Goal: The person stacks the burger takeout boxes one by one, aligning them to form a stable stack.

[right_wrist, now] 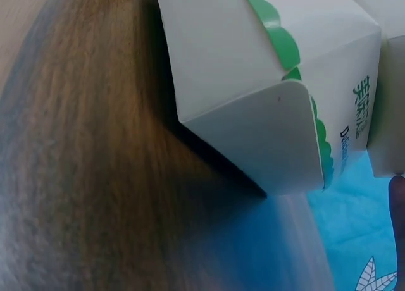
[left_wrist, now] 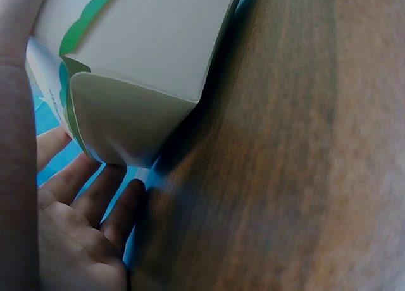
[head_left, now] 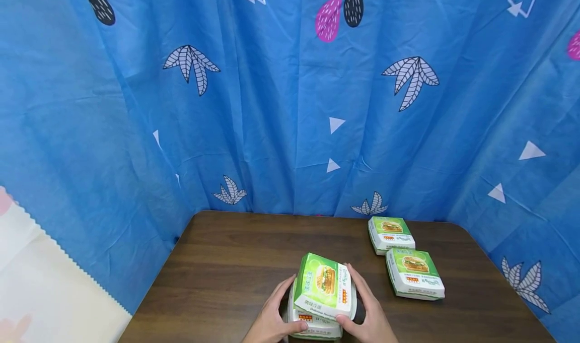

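Observation:
Two green-and-white hamburger boxes are stacked at the table's near side in the head view. The upper hamburger box sits tilted and turned over the lower hamburger box. My right hand grips the upper one, thumb at its near corner and fingers along its right side. From the left, my left hand holds the stack, its thumb across the lower box's front. In the left wrist view the fingers lie by the white side flap. The right wrist view shows the lower box on the table.
Two more hamburger boxes, one farther back and one nearer, lie at the right of the dark wooden table. A blue patterned curtain hangs behind and along the sides. Pale cloth shows at the left.

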{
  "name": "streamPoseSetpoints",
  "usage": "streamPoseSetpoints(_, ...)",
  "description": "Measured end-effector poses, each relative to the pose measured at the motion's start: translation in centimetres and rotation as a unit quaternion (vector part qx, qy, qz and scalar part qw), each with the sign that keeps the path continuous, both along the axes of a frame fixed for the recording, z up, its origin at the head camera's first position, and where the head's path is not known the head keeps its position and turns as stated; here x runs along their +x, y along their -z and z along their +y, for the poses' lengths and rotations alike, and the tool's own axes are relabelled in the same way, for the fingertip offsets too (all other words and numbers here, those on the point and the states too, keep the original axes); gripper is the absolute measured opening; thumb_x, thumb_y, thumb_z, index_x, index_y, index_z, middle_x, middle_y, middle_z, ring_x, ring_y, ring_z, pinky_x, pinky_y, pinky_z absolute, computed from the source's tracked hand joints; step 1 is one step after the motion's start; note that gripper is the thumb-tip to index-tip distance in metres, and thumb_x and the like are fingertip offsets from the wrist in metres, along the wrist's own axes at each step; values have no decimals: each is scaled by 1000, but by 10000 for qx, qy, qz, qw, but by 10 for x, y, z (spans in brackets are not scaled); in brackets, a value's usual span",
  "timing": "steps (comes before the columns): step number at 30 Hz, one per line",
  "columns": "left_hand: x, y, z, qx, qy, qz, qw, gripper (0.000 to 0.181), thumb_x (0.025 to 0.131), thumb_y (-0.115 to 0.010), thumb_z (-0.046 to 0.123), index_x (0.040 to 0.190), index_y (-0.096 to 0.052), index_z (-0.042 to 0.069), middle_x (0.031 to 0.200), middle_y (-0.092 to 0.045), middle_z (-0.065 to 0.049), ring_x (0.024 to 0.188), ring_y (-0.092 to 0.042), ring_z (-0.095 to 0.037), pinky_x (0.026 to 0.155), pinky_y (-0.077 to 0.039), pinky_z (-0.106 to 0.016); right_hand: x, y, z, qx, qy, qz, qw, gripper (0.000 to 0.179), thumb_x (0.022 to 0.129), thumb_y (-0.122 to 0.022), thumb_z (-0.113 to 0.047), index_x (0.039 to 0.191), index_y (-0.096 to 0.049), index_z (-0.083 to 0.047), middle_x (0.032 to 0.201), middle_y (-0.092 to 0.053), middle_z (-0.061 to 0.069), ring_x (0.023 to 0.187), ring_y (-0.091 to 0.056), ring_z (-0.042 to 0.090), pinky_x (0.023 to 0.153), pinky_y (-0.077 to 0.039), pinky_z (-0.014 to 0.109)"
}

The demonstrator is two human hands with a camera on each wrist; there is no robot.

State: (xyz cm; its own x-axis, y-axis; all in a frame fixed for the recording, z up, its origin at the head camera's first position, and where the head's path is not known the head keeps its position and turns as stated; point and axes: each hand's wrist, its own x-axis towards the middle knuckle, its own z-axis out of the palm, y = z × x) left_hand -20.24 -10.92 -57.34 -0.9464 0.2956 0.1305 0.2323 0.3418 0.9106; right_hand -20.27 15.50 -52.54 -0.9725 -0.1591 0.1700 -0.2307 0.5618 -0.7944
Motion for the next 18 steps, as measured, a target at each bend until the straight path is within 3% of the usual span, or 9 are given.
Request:
streamPoseSetpoints(6, 0, -1, 0, 43, 48, 115, 9999, 90, 78, -79, 36, 150, -24, 39, 147, -38, 11, 128, -42, -12, 97, -42, -32, 2, -3, -2, -7, -280, 116, 9995, 94, 78, -77, -34, 151, -19, -41, 155, -27, -13, 136, -32, 1, 103, -40, 36)
streamPoseSetpoints(13, 1, 2, 0, 150, 106, 378, 9991, 94, 76, -82, 33, 151, -25, 36, 146, -40, 9, 127, -43, -11, 98, -41, -30, 0, -4, -3, 136, -475, 266, 9984, 95, 78, -76, -35, 152, -17, -38, 156, -27, -10, 136, -34, 7, 100, -42, 41)
streamPoseSetpoints(18, 0, 1, 0, 183, 109, 237, 9995, 93, 76, -82, 33, 150, -25, 37, 145, -40, 9, 125, -44, -10, 98, -41, -29, 0, -6, -4, 35, -541, -17, 9985, 95, 78, -76, -36, 152, -17, -40, 156, -26, -12, 137, -33, 11, 102, -40, 45)
